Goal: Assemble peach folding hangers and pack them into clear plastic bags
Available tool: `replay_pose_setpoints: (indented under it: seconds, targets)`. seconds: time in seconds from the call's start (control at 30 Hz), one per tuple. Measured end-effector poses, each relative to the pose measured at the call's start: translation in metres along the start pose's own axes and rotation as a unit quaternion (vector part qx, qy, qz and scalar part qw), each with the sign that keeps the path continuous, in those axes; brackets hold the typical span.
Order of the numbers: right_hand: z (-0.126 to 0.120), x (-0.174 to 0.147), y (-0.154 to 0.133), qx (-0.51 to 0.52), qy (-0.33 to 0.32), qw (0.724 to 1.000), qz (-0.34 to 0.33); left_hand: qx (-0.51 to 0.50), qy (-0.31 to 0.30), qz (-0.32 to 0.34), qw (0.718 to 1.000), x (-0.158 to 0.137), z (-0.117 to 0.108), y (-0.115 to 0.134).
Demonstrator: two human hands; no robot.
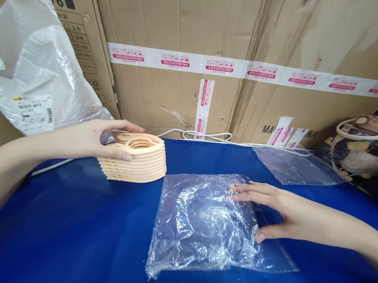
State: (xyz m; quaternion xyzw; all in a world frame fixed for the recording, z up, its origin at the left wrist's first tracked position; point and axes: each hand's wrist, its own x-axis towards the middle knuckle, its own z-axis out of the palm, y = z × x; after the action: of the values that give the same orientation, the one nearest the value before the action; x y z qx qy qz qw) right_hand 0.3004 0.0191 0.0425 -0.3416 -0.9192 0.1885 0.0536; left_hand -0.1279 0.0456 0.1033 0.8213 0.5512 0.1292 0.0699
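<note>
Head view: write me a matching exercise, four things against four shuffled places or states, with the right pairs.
1. Stacked beige pieces
2. Near clear bag
3. White labelled bag
4. White cable

A. Along the back of the blue surface
B. In front of the box marked V6
C. Touched by the left hand
D. Under the right hand

Pairs: 1-C, 2-D, 3-B, 4-A.

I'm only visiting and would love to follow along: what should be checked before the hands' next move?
1. Left hand at the stack of cream-coloured pieces: ok, thumb and forefinger span its left end.
2. Stack resting on the blue table: ok.
3. Right hand at the nearer clear bag: ok, at its right side, fingers spread.
4. That bag smooth: not ok, it is creased.
5. Its mouth open: cannot tell.
6. White cable apart from that bag: ok, it runs behind.
</note>
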Motion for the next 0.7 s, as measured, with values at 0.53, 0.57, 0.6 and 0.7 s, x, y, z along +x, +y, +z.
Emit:
replay_pose_setpoints:
  seconds: [0.53,0.57,0.6,0.7]
  targets:
    - [0.013,0.004,-0.045,-0.002,0.326,0.945,-0.038,-0.030,0.214,0.247,0.945,-0.019,0.067,0.092]
    - [0.016,0.005,-0.050,-0.011,0.320,0.946,-0.056,-0.020,0.213,0.266,0.940,-0.022,0.076,0.100]
    - [0.019,0.006,-0.055,-0.019,0.310,0.948,-0.073,-0.016,0.212,0.287,0.934,-0.024,0.083,0.106]
    - [0.024,0.008,-0.063,-0.041,0.270,0.957,-0.098,-0.019,0.211,0.335,0.918,-0.028,0.097,0.118]
